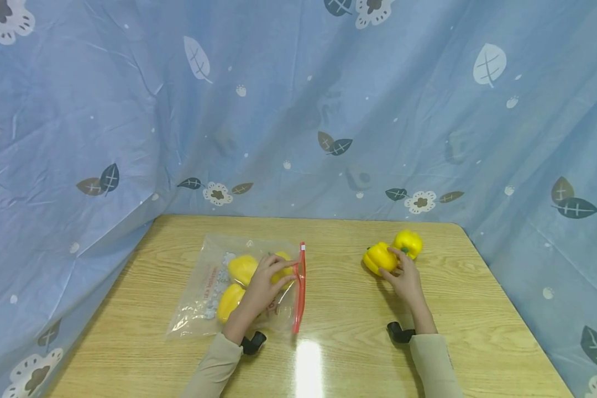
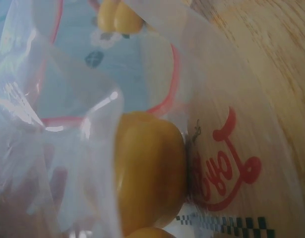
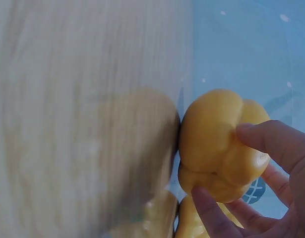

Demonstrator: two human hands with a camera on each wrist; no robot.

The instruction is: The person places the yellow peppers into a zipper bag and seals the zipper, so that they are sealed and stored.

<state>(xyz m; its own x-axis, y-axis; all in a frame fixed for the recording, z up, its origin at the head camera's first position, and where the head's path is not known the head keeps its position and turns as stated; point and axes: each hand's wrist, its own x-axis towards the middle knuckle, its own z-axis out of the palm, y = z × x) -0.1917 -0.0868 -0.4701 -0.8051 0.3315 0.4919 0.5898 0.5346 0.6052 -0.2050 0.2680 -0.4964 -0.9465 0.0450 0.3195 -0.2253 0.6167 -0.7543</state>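
Note:
My left hand (image 1: 265, 279) is over a clear zip bag (image 1: 191, 309), its thumb and fingers holding the upper layer of plastic by the red zip edge (image 1: 300, 309). Three yellow bell peppers lie in the bag, one pepper (image 1: 230, 301) nearest my wrist. From the left wrist, a bell pepper (image 2: 152, 168) shows behind the plastic, and the red-rimmed mouth gapes. On the right, my right hand (image 1: 404, 279) grips another yellow bell pepper (image 1: 380, 258), thumb and fingers spread around its side. The right wrist view shows this pepper (image 3: 212, 134) bottom-on, close by the tabletop.
Just behind the gripped one stands another yellow bell pepper (image 1: 409, 243). The wooden table (image 1: 343, 354) ends at a blue patterned curtain (image 1: 288, 110), which also hangs along both sides. Black wrist-worn devices sit by each sleeve.

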